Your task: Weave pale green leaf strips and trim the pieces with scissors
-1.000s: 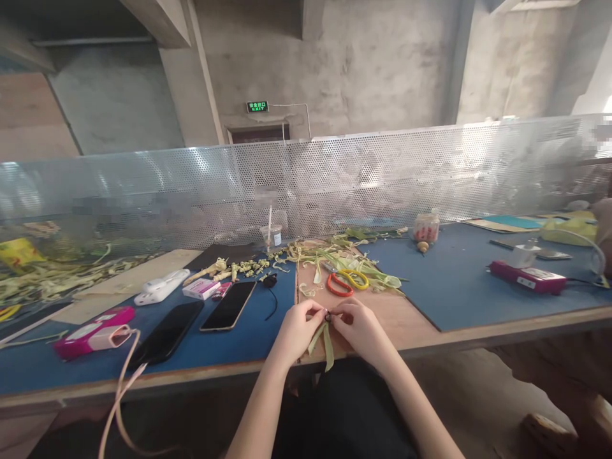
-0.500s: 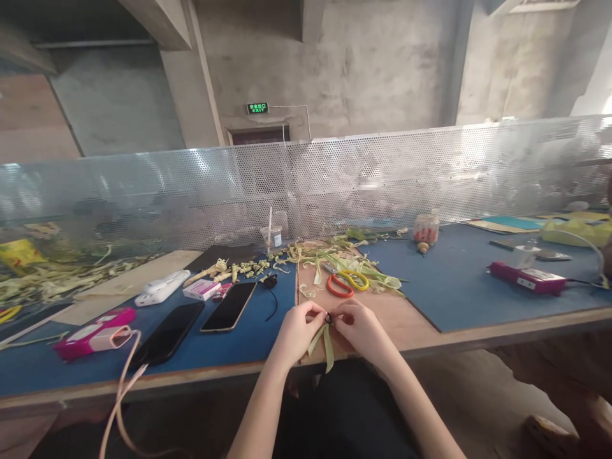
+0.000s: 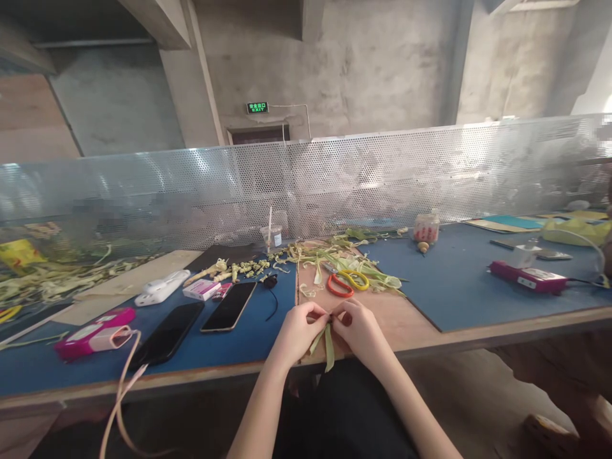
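Note:
Near the table's front edge, my left hand and my right hand meet fingertip to fingertip, each closed in a pinch. Pale green leaf strips hang down from between them, over the wooden board. A small dark bit shows where the fingertips touch; it is mostly hidden and too small to name. Just beyond the hands lies a pair of scissors with one red and one yellow handle loop. Loose leaf strips are spread behind the scissors, untouched.
On the left lie two dark phones, a white power strip, a magenta power strip with a cable, and cut stem pieces. A plastic cup and a jar stand before the perforated metal screen.
My fingertips have drawn closer together, covering most of the small dark loop that showed between them. The leaf strips hang in nearly the same place. Nothing else has visibly moved.

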`<action>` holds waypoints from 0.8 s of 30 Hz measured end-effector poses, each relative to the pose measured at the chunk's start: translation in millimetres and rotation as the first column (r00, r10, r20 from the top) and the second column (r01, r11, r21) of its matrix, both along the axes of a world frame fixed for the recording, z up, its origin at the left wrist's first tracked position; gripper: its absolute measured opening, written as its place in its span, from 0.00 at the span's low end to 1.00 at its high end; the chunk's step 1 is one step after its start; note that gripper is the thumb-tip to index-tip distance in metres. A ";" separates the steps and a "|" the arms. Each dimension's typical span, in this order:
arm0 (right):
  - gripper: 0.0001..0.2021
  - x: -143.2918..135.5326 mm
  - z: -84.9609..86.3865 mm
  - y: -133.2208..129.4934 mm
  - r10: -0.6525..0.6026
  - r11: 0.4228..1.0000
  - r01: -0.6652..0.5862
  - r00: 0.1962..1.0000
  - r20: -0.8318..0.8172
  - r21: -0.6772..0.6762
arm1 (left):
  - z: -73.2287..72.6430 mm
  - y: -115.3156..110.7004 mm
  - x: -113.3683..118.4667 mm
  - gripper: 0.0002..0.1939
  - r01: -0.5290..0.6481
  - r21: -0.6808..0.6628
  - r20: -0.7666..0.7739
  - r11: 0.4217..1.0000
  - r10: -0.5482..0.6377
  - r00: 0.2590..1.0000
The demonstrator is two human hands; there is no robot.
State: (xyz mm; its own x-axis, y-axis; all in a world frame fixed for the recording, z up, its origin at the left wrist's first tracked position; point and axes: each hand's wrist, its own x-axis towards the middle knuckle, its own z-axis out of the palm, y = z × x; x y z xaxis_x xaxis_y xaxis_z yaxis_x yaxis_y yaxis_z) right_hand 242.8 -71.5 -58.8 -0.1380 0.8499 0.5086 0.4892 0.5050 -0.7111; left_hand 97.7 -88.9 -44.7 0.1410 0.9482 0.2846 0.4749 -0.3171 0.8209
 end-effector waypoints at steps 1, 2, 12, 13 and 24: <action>0.05 -0.1 0.3 -0.5 -0.008 1.000 0.008 1.000 0.004 0.006 | 0.8 -0.6 0.5 0.13 -0.003 -0.010 0.001 1.000 0.003 1.000; 0.05 -0.2 0.4 -1.0 -0.013 1.000 0.013 1.000 0.007 0.012 | 1.6 -1.1 0.9 0.13 -0.004 -0.018 0.002 1.000 0.004 1.000; 0.04 0.9 -0.6 -1.3 0.005 1.000 -0.006 1.000 0.020 0.023 | 1.6 0.0 -2.3 0.14 0.019 -0.022 0.009 1.000 -0.019 1.000; 0.04 0.9 -0.5 -1.3 0.006 1.000 -0.006 1.000 0.017 0.019 | 0.7 0.5 -3.0 0.14 0.017 -0.025 0.005 1.000 -0.017 1.000; 0.03 0.5 -1.9 0.4 0.008 1.000 -0.008 1.000 0.002 -0.004 | -3.2 3.1 -5.3 0.10 0.003 0.004 0.019 1.000 -0.003 1.000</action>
State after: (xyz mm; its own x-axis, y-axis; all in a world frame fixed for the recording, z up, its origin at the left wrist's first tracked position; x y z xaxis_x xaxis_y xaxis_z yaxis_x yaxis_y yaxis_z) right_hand 243.4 -71.1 -60.7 -0.1456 0.8509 0.5047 0.4871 0.5057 -0.7121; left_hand 92.5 -85.8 -47.9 0.1388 0.9465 0.2915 0.4583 -0.3223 0.8283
